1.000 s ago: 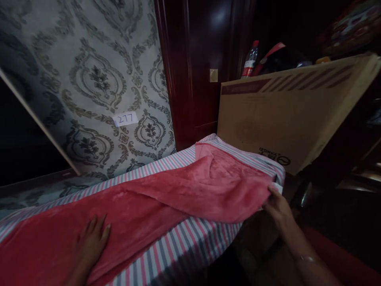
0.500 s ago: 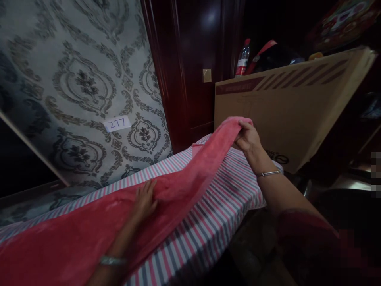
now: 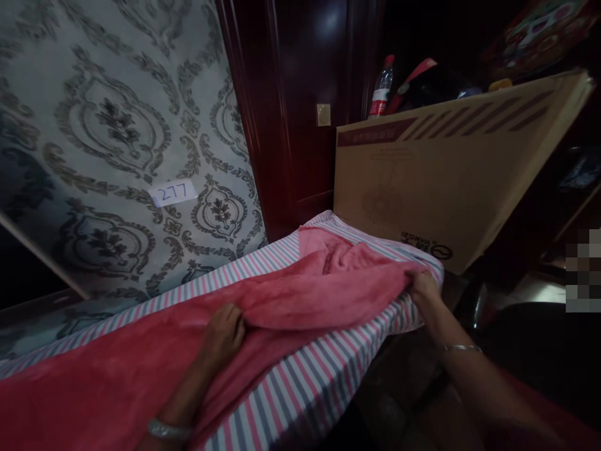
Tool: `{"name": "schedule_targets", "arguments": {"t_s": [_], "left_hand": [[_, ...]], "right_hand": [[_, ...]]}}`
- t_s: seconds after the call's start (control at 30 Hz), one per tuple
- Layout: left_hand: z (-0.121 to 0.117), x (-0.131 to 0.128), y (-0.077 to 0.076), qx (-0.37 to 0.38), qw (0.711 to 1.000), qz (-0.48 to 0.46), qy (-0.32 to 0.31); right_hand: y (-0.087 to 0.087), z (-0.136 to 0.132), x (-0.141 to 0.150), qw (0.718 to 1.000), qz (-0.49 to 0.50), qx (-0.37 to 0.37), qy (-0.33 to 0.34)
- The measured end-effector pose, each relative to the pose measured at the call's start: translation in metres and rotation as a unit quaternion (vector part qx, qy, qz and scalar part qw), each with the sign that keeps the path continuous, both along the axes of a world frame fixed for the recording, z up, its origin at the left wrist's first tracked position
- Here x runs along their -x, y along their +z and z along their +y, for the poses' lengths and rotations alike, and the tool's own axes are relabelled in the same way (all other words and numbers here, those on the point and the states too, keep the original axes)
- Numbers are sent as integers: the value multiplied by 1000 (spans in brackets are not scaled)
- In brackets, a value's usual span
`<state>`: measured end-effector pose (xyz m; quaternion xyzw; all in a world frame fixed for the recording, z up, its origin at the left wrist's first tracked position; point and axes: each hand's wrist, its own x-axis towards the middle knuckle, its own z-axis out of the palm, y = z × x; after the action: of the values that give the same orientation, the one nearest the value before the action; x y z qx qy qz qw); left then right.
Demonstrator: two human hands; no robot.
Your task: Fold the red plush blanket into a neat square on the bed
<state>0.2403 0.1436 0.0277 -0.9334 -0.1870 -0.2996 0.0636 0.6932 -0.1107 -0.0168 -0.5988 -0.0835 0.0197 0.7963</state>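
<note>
A long red plush cloth (image 3: 310, 297) lies lengthwise over a narrow board with a striped cover (image 3: 291, 388), which looks like an ironing board. My left hand (image 3: 224, 332) rests on the cloth's middle with its fingers curled in and gripping a fold. At the right, my right hand (image 3: 425, 289) pinches the cloth's edge near the board's far right side. Between the hands the cloth is drawn out in a loose flap. Its far end is bunched and wrinkled near the board's tip. The near end runs out of view at the lower left.
A large cardboard box (image 3: 408, 181) stands behind the board's far end, with a red-capped bottle (image 3: 381, 88) beyond its top edge. A dark red wooden door or panel (image 3: 300, 106) and patterned wallpaper (image 3: 117, 125) with a "277" label (image 3: 173, 192) border the far side.
My right hand has moved down and to the right, lowering the cloth edge it holds. The cloth's far end now lies bunched. The fingers of my left hand have curled in.
</note>
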Motion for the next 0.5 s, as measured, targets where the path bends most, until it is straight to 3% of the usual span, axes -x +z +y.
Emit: {"name": "schedule_targets", "arguments": {"t_s": [0.1,0.2,0.3,0.37,0.5], "left_hand": [[-1,5,-20,-8,999,-20,-25],[0,7,-30,-27,998,-42,-29],[1,7,-32,-31,998,-49,-24],[2,7,-31,-46,997,-60,-33],[3,8,-31,-85,991,-84,-63]], "right_hand": [[-9,-20,2,987,-4,78,-141],[1,-18,-2,939,-164,224,-203],[18,13,-11,902,-277,318,-97],[28,43,-18,898,-265,350,-25],[37,101,-31,888,-252,383,22]]}}
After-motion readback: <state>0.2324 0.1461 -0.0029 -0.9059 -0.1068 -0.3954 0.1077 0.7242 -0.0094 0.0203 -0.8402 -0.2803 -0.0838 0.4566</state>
